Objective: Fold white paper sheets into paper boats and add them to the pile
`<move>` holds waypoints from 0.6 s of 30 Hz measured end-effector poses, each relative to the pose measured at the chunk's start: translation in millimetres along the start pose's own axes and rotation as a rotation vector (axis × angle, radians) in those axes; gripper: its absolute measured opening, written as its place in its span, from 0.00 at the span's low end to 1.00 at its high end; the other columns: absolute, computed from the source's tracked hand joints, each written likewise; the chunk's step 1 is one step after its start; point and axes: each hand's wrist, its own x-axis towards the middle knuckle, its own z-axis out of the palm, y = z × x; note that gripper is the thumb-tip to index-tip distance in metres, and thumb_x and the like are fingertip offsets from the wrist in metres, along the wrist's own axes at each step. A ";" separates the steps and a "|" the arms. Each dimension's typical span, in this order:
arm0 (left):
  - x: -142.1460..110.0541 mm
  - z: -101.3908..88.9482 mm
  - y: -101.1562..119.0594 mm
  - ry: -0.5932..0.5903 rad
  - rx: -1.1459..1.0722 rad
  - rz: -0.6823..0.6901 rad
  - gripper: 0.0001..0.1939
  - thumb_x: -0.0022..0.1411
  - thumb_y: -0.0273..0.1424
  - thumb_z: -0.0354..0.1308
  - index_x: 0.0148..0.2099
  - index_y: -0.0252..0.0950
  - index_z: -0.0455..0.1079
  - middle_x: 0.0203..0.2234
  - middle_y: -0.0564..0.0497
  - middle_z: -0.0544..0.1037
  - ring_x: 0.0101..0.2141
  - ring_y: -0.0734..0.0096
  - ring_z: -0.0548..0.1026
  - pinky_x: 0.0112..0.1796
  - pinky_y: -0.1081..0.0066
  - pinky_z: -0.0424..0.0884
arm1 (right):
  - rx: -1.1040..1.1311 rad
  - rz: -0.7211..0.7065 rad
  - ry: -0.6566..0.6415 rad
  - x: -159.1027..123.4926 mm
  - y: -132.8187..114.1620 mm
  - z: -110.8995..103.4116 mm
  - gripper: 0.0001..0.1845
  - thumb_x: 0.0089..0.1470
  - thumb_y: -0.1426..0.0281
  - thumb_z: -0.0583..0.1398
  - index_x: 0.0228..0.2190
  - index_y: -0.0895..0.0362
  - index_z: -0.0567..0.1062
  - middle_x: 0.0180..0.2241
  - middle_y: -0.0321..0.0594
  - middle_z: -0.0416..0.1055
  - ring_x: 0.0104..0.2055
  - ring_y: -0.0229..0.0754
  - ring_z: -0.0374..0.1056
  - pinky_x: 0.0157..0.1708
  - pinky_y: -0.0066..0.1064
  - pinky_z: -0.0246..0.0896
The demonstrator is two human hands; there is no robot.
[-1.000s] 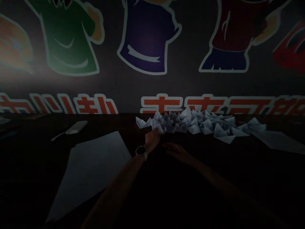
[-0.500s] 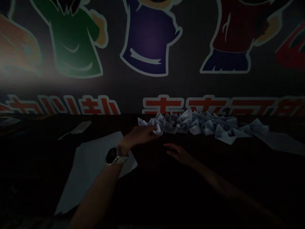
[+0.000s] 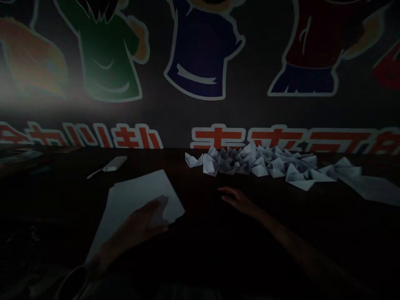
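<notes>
My left hand [image 3: 140,225], with a watch [image 3: 73,283] on its wrist, is over the right part of a stack of white paper sheets [image 3: 131,193]. Its thumb and fingers are apart and nothing shows in it; a shadow falls on the sheet beside it. Whether it touches the paper I cannot tell. My right hand [image 3: 239,202] lies low over the dark table, fingers stretched out and apart, holding nothing. Beyond it is a cluster of folded white paper boats [image 3: 243,160], one small boat [image 3: 193,159] at its left end.
A white box-shaped item [image 3: 115,163] with a thin cord or stick lies at the back left. Flat paper [image 3: 371,185] lies at the far right by the boats. Behind the table [image 3: 200,241] rises a wall [image 3: 175,110] with cartoon figures and red lettering. The light is very dim.
My left hand has left the paper boats at the back and come down and left over the sheets. The right hand stays about where it was. The view has shifted slightly.
</notes>
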 end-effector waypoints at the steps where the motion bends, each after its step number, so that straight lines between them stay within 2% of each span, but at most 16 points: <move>1: -0.8 -1.1 2.2 0.009 -0.010 0.011 0.33 0.55 0.48 0.50 0.60 0.40 0.56 0.57 0.48 0.62 0.54 0.57 0.64 0.52 0.63 0.60 | -0.003 0.001 0.002 0.0 0.5 0.1 0.19 0.51 0.64 0.57 0.45 0.53 0.70 0.47 0.41 0.69 0.50 0.45 0.64 0.52 0.43 0.55; 4: -0.6 -6.5 8.3 -0.014 -0.004 -0.022 0.23 0.59 0.43 0.46 0.54 0.42 0.64 0.52 0.51 0.69 0.49 0.61 0.69 0.48 0.67 0.64 | -0.010 -0.007 0.006 0.0 1.5 0.2 0.19 0.51 0.63 0.58 0.45 0.54 0.71 0.47 0.42 0.69 0.50 0.46 0.64 0.52 0.42 0.55; 6: 1.7 -12.0 11.6 -0.038 0.018 -0.078 0.19 0.61 0.39 0.41 0.48 0.41 0.69 0.44 0.49 0.75 0.43 0.60 0.74 0.43 0.66 0.68 | -0.013 -0.011 0.009 0.2 1.2 -0.1 0.18 0.50 0.63 0.58 0.44 0.54 0.71 0.47 0.42 0.70 0.49 0.46 0.64 0.52 0.43 0.55; 8: 5.8 -20.0 17.7 -0.003 0.081 -0.167 0.20 0.63 0.36 0.38 0.45 0.39 0.69 0.38 0.46 0.78 0.37 0.57 0.76 0.36 0.64 0.69 | -0.009 -0.023 0.016 0.4 -0.8 -0.5 0.18 0.51 0.63 0.58 0.44 0.54 0.72 0.46 0.42 0.70 0.49 0.46 0.64 0.52 0.43 0.55; 10: 10.5 -29.5 30.3 0.103 0.197 -0.281 0.19 0.63 0.34 0.37 0.46 0.38 0.68 0.36 0.44 0.78 0.35 0.55 0.76 0.32 0.65 0.68 | 0.019 -0.049 0.009 0.8 -4.4 -0.3 0.18 0.50 0.62 0.58 0.44 0.54 0.72 0.46 0.42 0.70 0.49 0.46 0.64 0.52 0.43 0.55; 11: 12.8 -34.1 39.6 0.154 0.246 -0.310 0.19 0.63 0.35 0.37 0.46 0.38 0.66 0.36 0.42 0.78 0.34 0.55 0.76 0.29 0.66 0.67 | 0.048 -0.059 0.004 1.0 -6.7 0.3 0.19 0.50 0.62 0.58 0.44 0.55 0.71 0.46 0.42 0.70 0.49 0.46 0.64 0.52 0.43 0.55; 14: 18.6 -41.6 77.1 0.279 0.278 -0.338 0.19 0.64 0.37 0.35 0.42 0.35 0.65 0.21 0.43 0.76 0.25 0.56 0.75 0.22 0.70 0.60 | 0.198 -0.024 -0.035 0.7 -13.7 4.5 0.20 0.49 0.59 0.59 0.43 0.54 0.71 0.45 0.43 0.71 0.48 0.46 0.65 0.51 0.42 0.56; 16: 22.4 -39.3 104.9 0.349 0.166 -0.288 0.17 0.64 0.39 0.37 0.39 0.36 0.63 0.17 0.47 0.73 0.21 0.62 0.74 0.20 0.72 0.56 | 0.358 0.005 -0.105 -0.2 -17.1 8.6 0.25 0.47 0.56 0.60 0.46 0.53 0.69 0.48 0.43 0.68 0.50 0.47 0.64 0.50 0.43 0.58; 18: 27.7 -32.9 130.7 0.363 -0.065 -0.204 0.14 0.63 0.39 0.39 0.37 0.38 0.61 0.17 0.50 0.71 0.19 0.67 0.72 0.19 0.73 0.55 | 0.505 -0.023 -0.192 -1.2 -19.4 12.1 0.35 0.41 0.53 0.63 0.50 0.51 0.65 0.54 0.44 0.62 0.54 0.49 0.60 0.50 0.43 0.58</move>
